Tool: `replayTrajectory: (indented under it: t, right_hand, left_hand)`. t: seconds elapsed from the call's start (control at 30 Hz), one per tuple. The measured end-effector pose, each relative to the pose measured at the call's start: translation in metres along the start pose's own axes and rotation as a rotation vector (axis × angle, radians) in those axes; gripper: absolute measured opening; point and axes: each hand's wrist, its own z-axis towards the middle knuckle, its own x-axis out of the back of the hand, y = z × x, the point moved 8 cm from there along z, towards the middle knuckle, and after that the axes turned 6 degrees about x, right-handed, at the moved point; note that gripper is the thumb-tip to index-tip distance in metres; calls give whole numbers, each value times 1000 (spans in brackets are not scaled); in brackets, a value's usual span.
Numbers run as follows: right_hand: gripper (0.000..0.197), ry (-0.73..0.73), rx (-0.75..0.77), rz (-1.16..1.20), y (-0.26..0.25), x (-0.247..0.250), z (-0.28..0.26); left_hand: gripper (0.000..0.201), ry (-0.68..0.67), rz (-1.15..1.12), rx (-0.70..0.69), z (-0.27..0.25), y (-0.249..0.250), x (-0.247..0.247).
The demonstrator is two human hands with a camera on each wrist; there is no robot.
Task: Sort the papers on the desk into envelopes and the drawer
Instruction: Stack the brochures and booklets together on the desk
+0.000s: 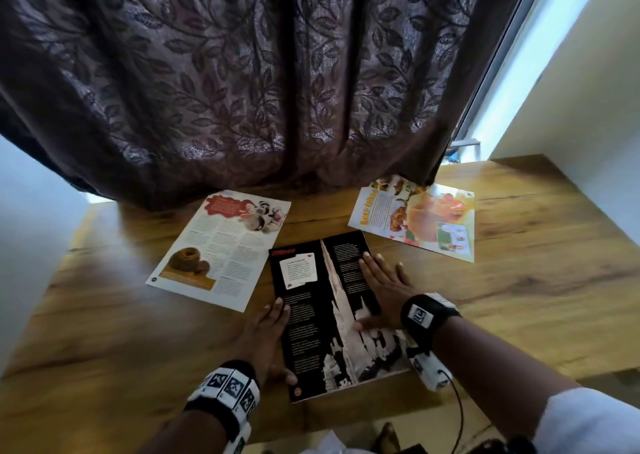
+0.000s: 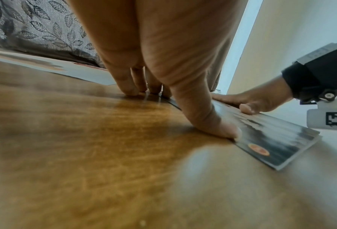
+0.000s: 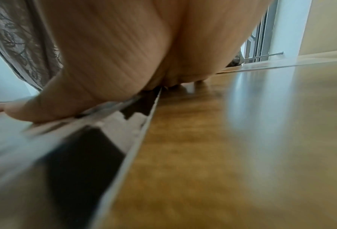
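A: What are the hands doing nearest the counter (image 1: 519,280) edge?
B: The left hand (image 1: 266,339) is lying with fingers straight along the black page's (image 1: 311,332) left edge; the right hand (image 1: 381,287) is pressing flat, fingers spread, on its right side.
A: And farther back?
B: A white recipe page (image 1: 221,256) is lying left, a yellow page (image 1: 422,218) right, beneath the curtain (image 1: 242,90).

Bare desk (image 1: 519,298) right; curtain (image 1: 242,90) blocks the far edge.
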Motion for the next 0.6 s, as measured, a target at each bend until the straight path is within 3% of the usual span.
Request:
replayTrajectory:
  t: [0.17,0.43,0.6]
  right_hand:
    - [142,13,-1,-14,4,-5,-10]
    - [143,6,12,-11,4,-5,-9]
    - [144,-35,0,3,6,-5,-9]
  left_hand:
    - [162,21,-51,1,-2,5,6]
    - [116,-40,-24,153,8,15,13]
    - [114,35,-247,98,-3,7,20]
